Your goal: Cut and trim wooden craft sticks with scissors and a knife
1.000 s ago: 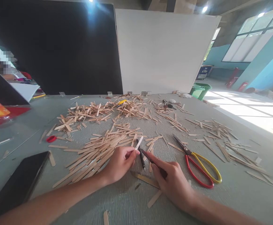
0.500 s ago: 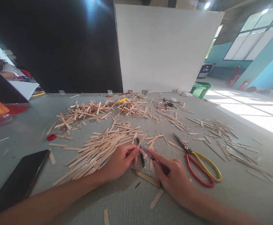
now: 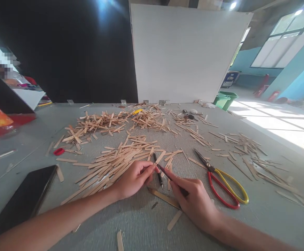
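Note:
My left hand (image 3: 134, 179) pinches a wooden craft stick (image 3: 161, 156) between thumb and fingers, its free end pointing up and away. In my right hand (image 3: 197, 200) is a slim dark utility knife (image 3: 165, 172), index finger along its top. The knife's tip meets the stick close to my left fingertips; the blade itself is too small to make out. Under the hands lies a black pen (image 3: 160, 179). A flat yellowish strip (image 3: 163, 197) rests by my right hand, partly covered by it. Many craft sticks (image 3: 115, 161) lie heaped beyond my left hand.
Scissors (image 3: 209, 167) with red and yellow handles lie right of my right hand. A black phone (image 3: 23, 200) is at the left, near a red ring (image 3: 59, 151). Broken sticks (image 3: 96, 122) pile up before the upright black and white panels. Keys (image 3: 188, 114) sit further back.
The knife has turned a little in my right hand, and its tip has come closer to my left fingertips on the stick. The whole view has shifted slightly.

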`<state>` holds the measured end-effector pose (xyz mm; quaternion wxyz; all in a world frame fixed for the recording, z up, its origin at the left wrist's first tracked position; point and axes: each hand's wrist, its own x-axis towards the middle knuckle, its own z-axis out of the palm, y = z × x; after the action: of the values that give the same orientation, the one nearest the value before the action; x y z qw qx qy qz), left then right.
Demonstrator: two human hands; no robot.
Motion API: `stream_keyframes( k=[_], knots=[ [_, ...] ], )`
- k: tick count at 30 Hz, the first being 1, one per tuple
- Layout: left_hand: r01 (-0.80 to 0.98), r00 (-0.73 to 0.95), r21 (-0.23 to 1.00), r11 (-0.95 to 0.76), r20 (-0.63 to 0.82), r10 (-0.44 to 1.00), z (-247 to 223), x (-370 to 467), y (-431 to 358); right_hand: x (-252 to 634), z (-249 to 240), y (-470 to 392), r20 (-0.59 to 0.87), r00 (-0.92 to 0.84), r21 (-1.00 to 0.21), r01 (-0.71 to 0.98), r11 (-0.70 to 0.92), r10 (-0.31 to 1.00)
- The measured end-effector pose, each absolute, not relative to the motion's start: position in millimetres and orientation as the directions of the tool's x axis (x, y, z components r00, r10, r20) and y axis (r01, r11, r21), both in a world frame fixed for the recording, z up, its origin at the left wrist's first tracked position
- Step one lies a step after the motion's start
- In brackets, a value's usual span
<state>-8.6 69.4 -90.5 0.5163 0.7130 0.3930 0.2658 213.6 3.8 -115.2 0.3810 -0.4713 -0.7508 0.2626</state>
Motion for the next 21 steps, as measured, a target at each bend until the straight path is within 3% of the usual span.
stream_keyframes(
  k=[15, 21],
  knots=[
    [0.283, 0.551, 0.939, -0.194, 0.006, 0.835, -93.4, -9.8, 70.7, 213.7, -119.6, 5.4, 0.334, -0.291, -0.711, 0.547, 0.443, 0.896],
    [0.286, 0.529, 0.940, -0.186, 0.007, 0.849, -93.2, -8.6, 66.5, 211.9, -112.0, 3.3, 0.307, -0.146, -0.776, 0.533, 0.336, 0.940]
  ],
)
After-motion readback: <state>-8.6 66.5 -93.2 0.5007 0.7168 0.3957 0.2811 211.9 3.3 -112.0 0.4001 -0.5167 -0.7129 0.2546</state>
